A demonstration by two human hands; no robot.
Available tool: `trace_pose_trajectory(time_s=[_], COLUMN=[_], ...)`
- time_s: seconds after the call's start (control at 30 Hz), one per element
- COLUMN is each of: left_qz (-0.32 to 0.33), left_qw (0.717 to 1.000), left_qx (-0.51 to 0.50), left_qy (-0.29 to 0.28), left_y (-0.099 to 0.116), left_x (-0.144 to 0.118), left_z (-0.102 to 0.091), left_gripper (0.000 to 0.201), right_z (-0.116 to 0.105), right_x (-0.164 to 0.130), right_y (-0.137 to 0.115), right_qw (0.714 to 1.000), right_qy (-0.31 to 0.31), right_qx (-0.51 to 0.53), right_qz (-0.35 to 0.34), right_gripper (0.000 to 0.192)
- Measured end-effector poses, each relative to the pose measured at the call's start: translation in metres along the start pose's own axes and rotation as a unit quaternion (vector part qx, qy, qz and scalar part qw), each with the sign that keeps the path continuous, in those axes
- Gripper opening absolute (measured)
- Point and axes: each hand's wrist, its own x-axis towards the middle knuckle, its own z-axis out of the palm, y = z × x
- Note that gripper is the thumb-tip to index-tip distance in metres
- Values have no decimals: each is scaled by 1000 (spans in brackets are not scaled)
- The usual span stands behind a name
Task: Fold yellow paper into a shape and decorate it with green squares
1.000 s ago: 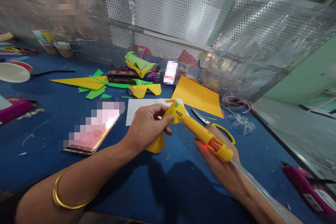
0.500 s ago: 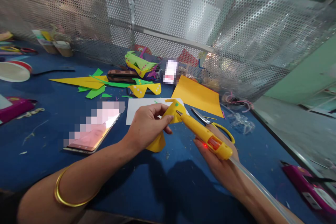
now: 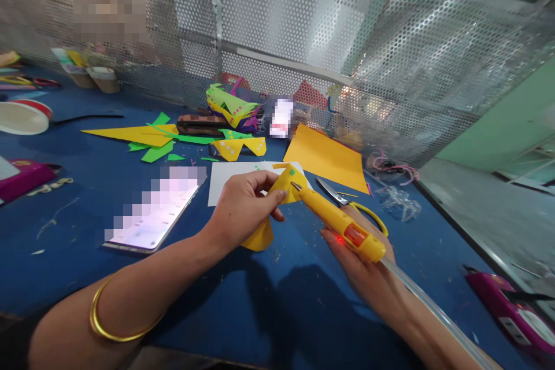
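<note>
My left hand [image 3: 243, 205] pinches a folded yellow paper piece [image 3: 284, 182] with small green dots, held just above the blue table [image 3: 108, 196]. My right hand [image 3: 368, 269] grips a yellow glue gun [image 3: 342, 225] with a red light and a clear glue stick at its rear. The metal nozzle touches the paper beside my left thumb. A gold bangle sits on my left forearm.
A phone [image 3: 151, 219] lies left of my hand; white sheet [image 3: 229, 179], orange sheet [image 3: 327, 159] and yellow-handled scissors [image 3: 355, 205] lie behind. Yellow and green scraps [image 3: 151, 139] and a paper craft [image 3: 229, 107] sit further back. Perforated metal screen [image 3: 303, 40] bounds the table. A magenta device [image 3: 507, 306] lies at right.
Both hands hold still with the nozzle on the paper. The phone screen has changed to a lighter picture.
</note>
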Motion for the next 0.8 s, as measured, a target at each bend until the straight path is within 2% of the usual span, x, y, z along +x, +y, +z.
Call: trace_pose_trajectory(time_s=[0.3, 0.47, 0.6, 0.8], left_qz=[-1, -2, -2, -3], left_qw=[1000, 1000, 1000, 1000], left_qx=[6, 6, -8, -12], left_qy=[1, -1, -7, -3], left_y=[0, 0, -1, -2], left_x=[0, 0, 1, 1], left_z=[1, 1, 1, 1], left_gripper=[14, 17, 17, 16], right_z=[-2, 0, 0, 1], right_x=[-2, -2, -1, 0], right_y=[-1, 1, 2, 2], right_qw=[1000, 1000, 1000, 1000], right_qy=[-15, 7, 1, 6], right_qx=[-9, -3, -10, 0], right_qz=[12, -6, -10, -3], right_gripper=[21, 20, 17, 22])
